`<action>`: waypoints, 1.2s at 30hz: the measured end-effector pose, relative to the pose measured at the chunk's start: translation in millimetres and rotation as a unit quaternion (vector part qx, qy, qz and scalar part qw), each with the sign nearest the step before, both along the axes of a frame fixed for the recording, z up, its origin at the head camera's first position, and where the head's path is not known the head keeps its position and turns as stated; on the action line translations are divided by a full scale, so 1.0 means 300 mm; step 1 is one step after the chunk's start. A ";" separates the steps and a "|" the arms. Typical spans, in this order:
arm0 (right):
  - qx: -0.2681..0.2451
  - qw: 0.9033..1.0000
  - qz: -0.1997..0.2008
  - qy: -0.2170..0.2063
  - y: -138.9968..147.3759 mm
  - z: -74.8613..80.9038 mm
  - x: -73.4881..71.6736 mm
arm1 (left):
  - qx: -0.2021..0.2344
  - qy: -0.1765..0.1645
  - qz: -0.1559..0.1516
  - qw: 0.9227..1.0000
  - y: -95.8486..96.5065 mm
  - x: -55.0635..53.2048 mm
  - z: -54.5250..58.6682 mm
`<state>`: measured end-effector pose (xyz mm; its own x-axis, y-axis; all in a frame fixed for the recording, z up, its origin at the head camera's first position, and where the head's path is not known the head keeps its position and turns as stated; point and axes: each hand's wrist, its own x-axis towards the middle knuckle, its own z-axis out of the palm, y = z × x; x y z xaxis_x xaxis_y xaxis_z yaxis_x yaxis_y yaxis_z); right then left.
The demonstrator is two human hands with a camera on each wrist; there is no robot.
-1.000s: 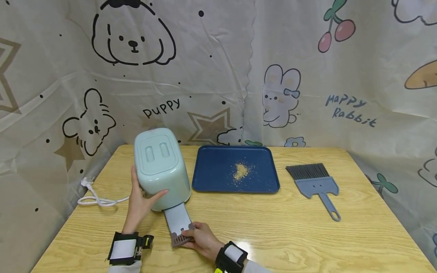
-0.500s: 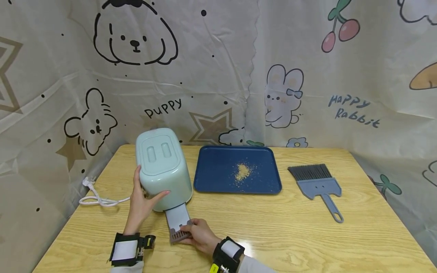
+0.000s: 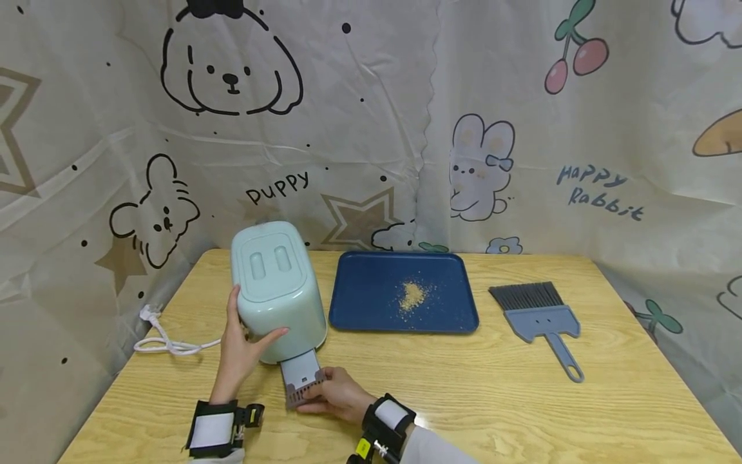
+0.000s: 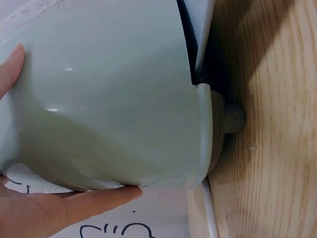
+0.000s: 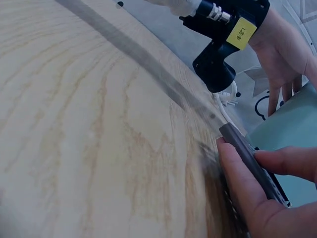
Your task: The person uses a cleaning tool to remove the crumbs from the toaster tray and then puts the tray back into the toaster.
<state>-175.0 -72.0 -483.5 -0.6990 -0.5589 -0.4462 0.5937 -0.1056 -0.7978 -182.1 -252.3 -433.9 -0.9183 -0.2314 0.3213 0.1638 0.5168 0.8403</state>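
Note:
A mint-green toaster (image 3: 292,325) with a lid on top stands at the left of the table. My left hand (image 3: 239,351) rests against its near left corner, thumb across the front and fingers straight along the side. A crumb tray (image 3: 300,370), pale metal with a brown slotted end, sticks partly out of the toaster's base. My right hand (image 3: 342,394) pinches that brown end between thumb and fingers; the right wrist view shows the edge of the crumb tray (image 5: 255,166) in this grip. The tray's inner part is hidden inside the toaster.
Right of the toaster lies a blue tray (image 3: 362,296) with a heap of crumbs (image 3: 412,296) on it. A grey-blue brush (image 3: 542,322) lies farther right. The toaster's white cord (image 3: 174,347) coils at the left. A patterned cloth (image 3: 371,129) hangs behind the table.
My right hand has moved the crumb tray farther into the toaster, so less of it shows. The left hand stays against the toaster. The head view has shifted slightly.

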 end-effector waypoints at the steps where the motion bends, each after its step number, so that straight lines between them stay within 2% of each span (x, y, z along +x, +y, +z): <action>1: 0.003 1.000 -0.004 -0.001 -0.003 0.002 -0.003 | -0.001 0.001 0.000 1.000 0.000 0.000 -0.001; 13: 0.059 0.998 0.015 0.001 -0.026 0.024 -0.042 | -0.006 0.004 0.000 1.000 0.000 0.003 -0.002; 21: 0.049 0.998 0.027 0.011 -0.037 0.022 -0.051 | -0.005 -0.001 0.000 1.000 -0.004 0.009 0.000; 29: 0.034 0.999 0.003 -0.004 -0.043 0.028 -0.065 | -0.011 0.005 0.000 1.000 -0.006 0.004 -0.002; 36: 0.026 1.000 -0.006 0.005 -0.050 0.024 -0.077 | -0.013 0.011 -0.001 1.000 -0.005 0.001 -0.006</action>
